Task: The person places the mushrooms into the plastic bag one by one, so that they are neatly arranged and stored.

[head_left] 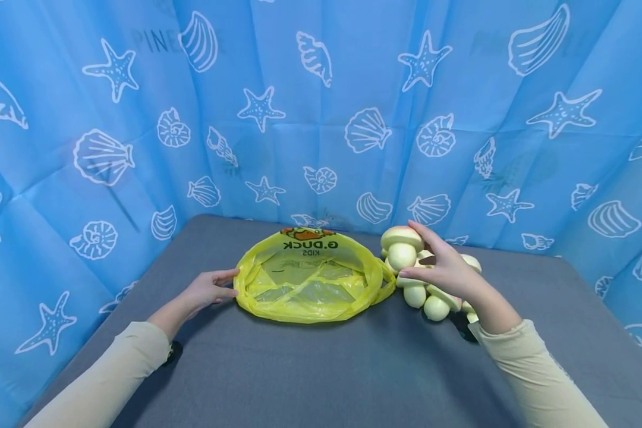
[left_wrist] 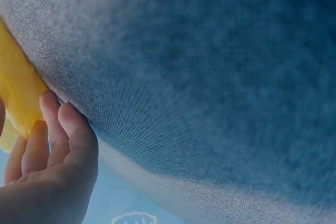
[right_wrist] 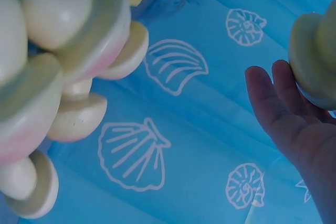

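mushroom (head_left: 401,246), cream and round-capped, sits in the right grip (head_left: 449,273), which is closed on it with thumb and fingers on either side. it stands just beyond the right end of the yellow bag (head_left: 305,313); the right-wrist view shows it apart from the other mushrooms (head_left: 436,307), heaped on the grey surface (head_left: 299,374). the left grip (head_left: 203,292) appears to pinch the bag's left edge, two of its fingers clear of the plastic.

i'd judge the mushroom light, perhaps foam or hollow plastic; whether it gives under pressure i cannot tell. its smooth skin may slide, so the best hold is under the cap's rim, where it meets the bulbous stem. the bag looks thin, limp and slippery, liable to sag or skid if pushed. take it by the gathered rim or the handle loop (head_left: 387,289) at its right, gently, since a sharp tug might tear it.
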A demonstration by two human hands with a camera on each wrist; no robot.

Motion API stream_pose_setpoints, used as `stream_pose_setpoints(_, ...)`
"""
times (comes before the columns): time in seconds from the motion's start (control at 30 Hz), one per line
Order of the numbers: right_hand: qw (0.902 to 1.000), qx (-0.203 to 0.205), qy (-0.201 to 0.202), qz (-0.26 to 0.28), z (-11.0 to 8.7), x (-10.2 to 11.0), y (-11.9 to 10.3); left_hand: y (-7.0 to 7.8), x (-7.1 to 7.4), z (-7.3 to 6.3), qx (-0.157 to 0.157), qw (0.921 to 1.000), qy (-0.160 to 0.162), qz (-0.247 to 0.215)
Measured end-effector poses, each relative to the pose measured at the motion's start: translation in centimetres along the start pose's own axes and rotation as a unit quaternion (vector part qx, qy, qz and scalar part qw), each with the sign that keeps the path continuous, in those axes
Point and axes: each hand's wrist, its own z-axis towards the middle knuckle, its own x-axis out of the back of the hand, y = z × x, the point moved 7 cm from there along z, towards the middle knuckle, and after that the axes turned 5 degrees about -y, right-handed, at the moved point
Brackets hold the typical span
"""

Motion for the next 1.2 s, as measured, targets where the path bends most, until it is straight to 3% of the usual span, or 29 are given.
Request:
stream_pose_setpoints(0.5,0.9988,-0.017,-0.008,0.045,1.6,-1.3,-0.8,0.2,-0.1,0.0,-0.004,0.9999,0.004,0.014)
stream_pose_setpoints(0.9,0.9966,-0.016,-0.036,0.072,3.4,-2.8,-1.2,0.2,0.0,-0.1,-0.015,0.9999,-0.003,0.006)
stream_pose_setpoints(1.2,0.9976,0.002,-0.047,0.051,4.8,-4.1,-2.2,0.1,0.0,-0.1,-0.02,0.9997,-0.013,0.0)
